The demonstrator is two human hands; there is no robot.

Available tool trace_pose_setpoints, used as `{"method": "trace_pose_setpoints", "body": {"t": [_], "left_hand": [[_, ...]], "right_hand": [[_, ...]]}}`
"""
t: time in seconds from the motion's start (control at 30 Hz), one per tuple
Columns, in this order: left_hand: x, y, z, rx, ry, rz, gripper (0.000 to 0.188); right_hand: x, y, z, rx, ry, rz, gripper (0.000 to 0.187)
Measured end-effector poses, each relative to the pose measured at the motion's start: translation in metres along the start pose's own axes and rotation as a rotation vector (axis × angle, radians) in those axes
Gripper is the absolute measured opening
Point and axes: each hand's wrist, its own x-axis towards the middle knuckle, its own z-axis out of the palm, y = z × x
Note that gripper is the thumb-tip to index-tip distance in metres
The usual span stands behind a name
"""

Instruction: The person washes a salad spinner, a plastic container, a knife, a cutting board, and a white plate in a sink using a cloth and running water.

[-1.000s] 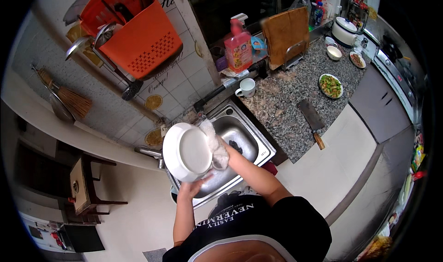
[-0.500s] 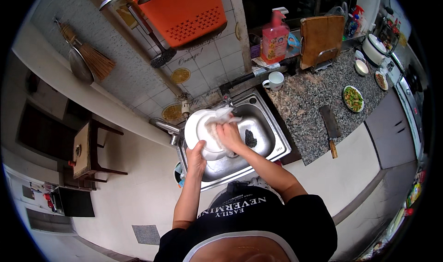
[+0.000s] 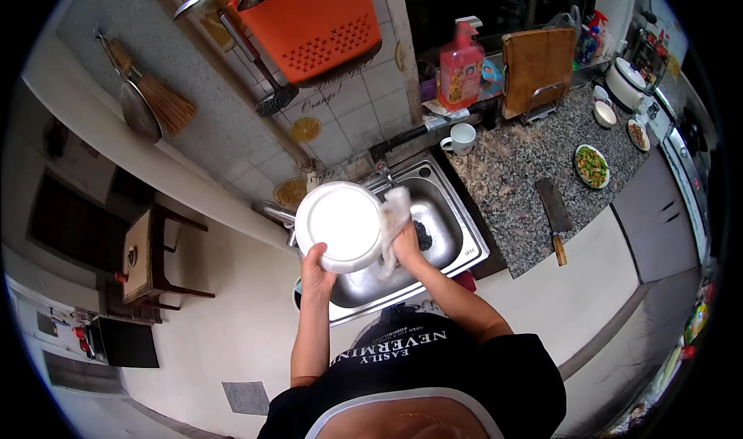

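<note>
Over the left part of a steel sink (image 3: 447, 199), my left hand (image 3: 316, 270) grips a round white plate (image 3: 338, 226) by its near rim, thumb on the face turned up toward me. My right hand (image 3: 405, 245) is closed on a whitish cloth (image 3: 394, 216), which hangs against the plate's right edge; the cloth partly covers those fingers. Behind the right hand, a dark scouring pad (image 3: 422, 235) lies on the sink floor. The faucet (image 3: 384, 170) stands at the sink's far edge.
Right of the sink, a granite counter (image 3: 507, 207) bears a white mug (image 3: 460, 139), a cleaver (image 3: 552, 204), a dish of green food (image 3: 592, 166) and a cutting board (image 3: 538, 69). A pink pump bottle (image 3: 460, 68) stands behind. An orange basket (image 3: 313, 29) hangs above with utensils.
The cloth and my right hand have moved off the plate's face to its right edge. The plate has shifted slightly left and its face now shows uncovered.
</note>
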Motion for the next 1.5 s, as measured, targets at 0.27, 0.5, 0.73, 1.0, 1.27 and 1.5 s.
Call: {"method": "trace_pose_setpoints", "body": {"t": [0.27, 0.5, 0.73, 1.0, 1.27, 1.5], "left_hand": [[-0.018, -0.006, 0.003, 0.915, -0.093, 0.540, 0.040], [-0.035, 0.016, 0.022, 1.150, -0.160, 0.454, 0.018], [-0.037, 0.006, 0.016, 1.233, -0.128, 0.541, 0.015], [-0.010, -0.019, 0.016, 1.491, -0.483, 0.831, 0.034], [-0.016, 0.000, 0.017, 1.828, -0.803, 0.695, 0.048], [-0.025, 0.008, 0.029, 1.929, -0.870, 0.803, 0.065]], "right_hand": [[-0.006, -0.051, 0.045, -0.571, -0.343, -0.876, 0.041], [0.047, -0.041, 0.044, -0.338, -0.374, -0.459, 0.022], [0.041, -0.001, 0.031, 1.089, -0.607, 0.608, 0.054], [-0.027, 0.103, 0.047, 1.231, -0.410, 0.792, 0.053], [-0.022, 0.101, -0.007, 0.935, -0.070, 0.632, 0.045], [-0.012, 0.046, -0.025, 0.612, -0.180, 0.419, 0.038]]}}
